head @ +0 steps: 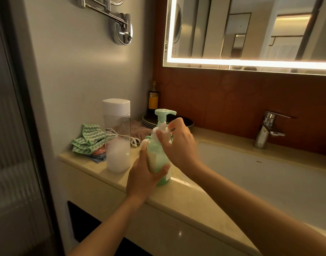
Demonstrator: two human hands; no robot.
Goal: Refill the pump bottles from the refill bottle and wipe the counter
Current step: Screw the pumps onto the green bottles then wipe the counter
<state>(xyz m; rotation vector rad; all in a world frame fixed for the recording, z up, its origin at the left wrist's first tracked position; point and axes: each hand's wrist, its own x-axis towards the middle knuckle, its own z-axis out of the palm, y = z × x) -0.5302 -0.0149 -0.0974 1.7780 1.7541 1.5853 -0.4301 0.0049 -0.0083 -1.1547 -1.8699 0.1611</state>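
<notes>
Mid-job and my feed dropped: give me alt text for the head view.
The left hand grips the body of a green pump bottle while the right hand pinches its white pump collar, on a beige counter beside the sink. To their left are a clear refill bottle with a white cap, partly full, and a green patterned cloth.

The pump bottle (157, 157) stands on the counter (178, 198), refill bottle (117, 137) left, sink (265, 174) right.

Left hand (142, 175), right hand (178, 145): both bare, slender-fingered. Forearms (250, 206) behind each hand uncovered, skin bare as far as frame edge. Thumbnail (158, 132) on right hand short, plain.
</notes>
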